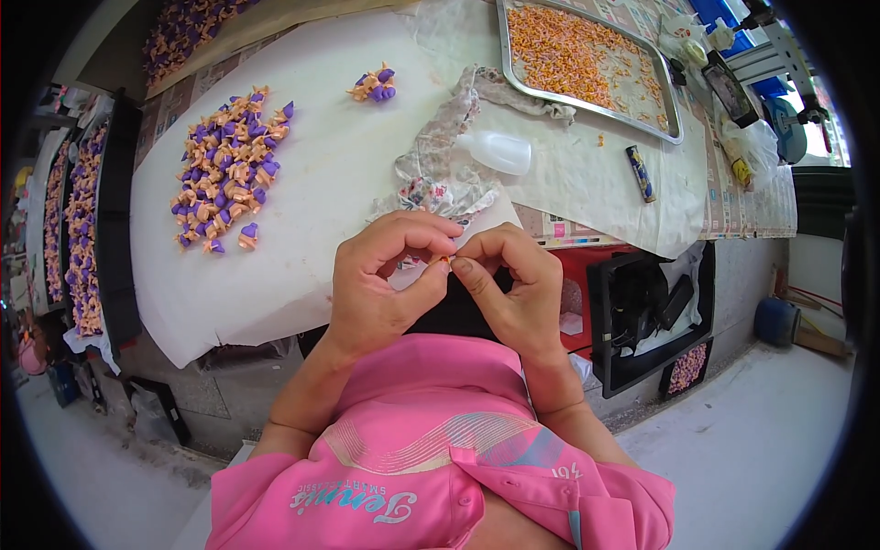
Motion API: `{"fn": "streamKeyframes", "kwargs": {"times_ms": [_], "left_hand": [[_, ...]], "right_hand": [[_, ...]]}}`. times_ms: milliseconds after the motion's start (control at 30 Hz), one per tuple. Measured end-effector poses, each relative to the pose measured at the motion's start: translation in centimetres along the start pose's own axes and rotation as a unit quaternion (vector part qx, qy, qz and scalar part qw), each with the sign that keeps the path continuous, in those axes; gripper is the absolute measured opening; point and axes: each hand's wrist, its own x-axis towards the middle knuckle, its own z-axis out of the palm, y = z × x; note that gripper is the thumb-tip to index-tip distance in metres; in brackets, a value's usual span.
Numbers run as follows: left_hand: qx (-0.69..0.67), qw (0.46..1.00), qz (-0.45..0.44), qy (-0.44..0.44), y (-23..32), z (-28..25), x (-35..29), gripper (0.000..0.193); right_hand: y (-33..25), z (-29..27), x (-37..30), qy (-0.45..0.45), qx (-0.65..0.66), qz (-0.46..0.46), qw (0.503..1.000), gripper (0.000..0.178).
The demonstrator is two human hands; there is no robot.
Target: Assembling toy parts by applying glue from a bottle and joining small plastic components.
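Note:
My left hand and my right hand meet in front of my chest, just off the near edge of the table. Thumb and forefinger of each are pinched around a small orange piece, mostly hidden by the fingertips. Its colour is like that of the tiny orange and pink pieces spread in a metal tray at the far right. To the left lies a large pile of small peach and purple figure parts. A smaller cluster of such parts sits farther back.
Beyond my hands are a crumpled patterned cloth and a white plastic bottle on its side. A dark blue tube lies to the right, near a phone on a stand. Black trays of purple parts stand at far left.

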Motion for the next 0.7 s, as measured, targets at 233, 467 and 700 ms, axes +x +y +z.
{"fn": "streamKeyframes", "kwargs": {"times_ms": [233,467,700], "left_hand": [[-0.062,0.998,-0.020,-0.001,-0.31,-0.06,0.07,0.017],[-0.081,0.996,-0.027,-0.008,-0.46,-0.45,0.19,0.018],[-0.142,0.989,-0.042,-0.027,-0.19,-0.41,0.28,0.017]], "right_hand": [[0.34,-0.10,0.07,0.000,0.050,0.035,0.998,0.010],[0.17,0.10,0.23,-0.021,0.122,0.082,0.989,0.013],[-0.27,-0.18,0.19,-0.029,0.106,0.055,0.992,0.013]]}}
